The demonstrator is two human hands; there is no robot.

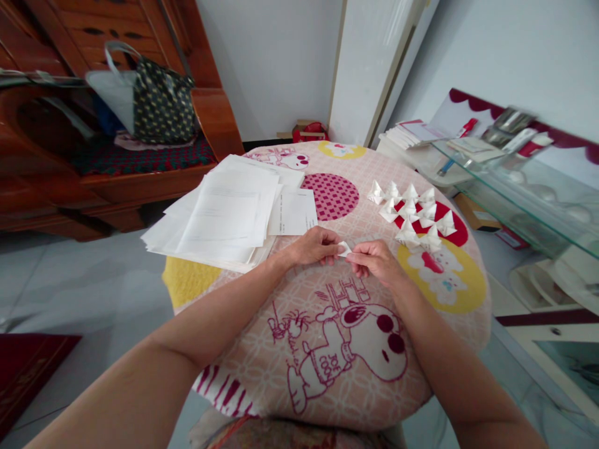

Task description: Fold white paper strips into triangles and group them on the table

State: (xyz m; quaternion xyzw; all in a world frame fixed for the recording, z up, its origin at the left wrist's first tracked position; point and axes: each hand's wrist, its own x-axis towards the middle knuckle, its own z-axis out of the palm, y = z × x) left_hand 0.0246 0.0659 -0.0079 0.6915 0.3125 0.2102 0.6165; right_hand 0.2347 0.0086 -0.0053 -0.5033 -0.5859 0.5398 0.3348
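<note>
Between my two hands, over the middle of the table, is a small folded piece of white paper (345, 249). My left hand (318, 246) pinches its left side. The fingers of my right hand (373, 258) close on its right side. Much of the piece is hidden by my fingertips, so its exact shape is hard to make out. Just beyond my left hand lies a stack of white paper sheets (224, 212), some with printed text. To the right of my right hand stand several pointed folded paper shapes (408, 211), grouped in rough rows.
A pink cartoon-patterned cloth (262, 349) covers the round table. Close by on the right is a glass shelf (524, 193) with cups, pens and papers. A wooden bench (159, 181) with bags (163, 103) stands at the left; a white door frame (369, 68) is behind.
</note>
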